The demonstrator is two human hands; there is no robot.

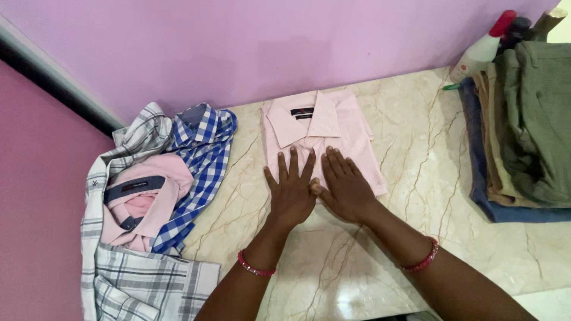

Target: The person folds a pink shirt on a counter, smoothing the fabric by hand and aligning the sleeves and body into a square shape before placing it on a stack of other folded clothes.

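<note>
Pink folded shirt (324,139) sits mid-bench, collar up toward 12 o'clock near the lilac wall, lower edge toward 6. Both hands lie flat on its lower half, side by side w/ thumbs touching: left hand (291,193) at approx 7 o'clock of the shirt's centre, right hand (346,191) at approx 5. Fingers (295,163) of both are spread wide and straight, palms down, pressing not gripping; nothing is held in either. Each wrist has a pink bead bracelet (256,267).

Marble bench (416,178) is pale cream w/ brown veins. At 9 o'clock of the shirt, well apart, is a loose heap: blue checked shirt (205,154), a pink garment w/ dark collar band (143,199), and a grey-white plaid shirt (137,279) underneath and trailing to 7. At 3 o'clock, a stack of folded trousers (523,131) in olive, tan and blue; just behind it at 1 o'clock a white spray bottle w/ red top (483,50), partly hidden.

What could go wrong, as I judge it: hands press only the lower half, so a hard or uneven sweep could drag cloth on the smooth marble and skew the fold, or push a crease up toward the collar. Shirt's right edge already shows a layer sticking out a bit at 2 o'clock; sliding pressure may open that more. Heap at 9 is untidy and a sleeve could creep over if nudged.
</note>
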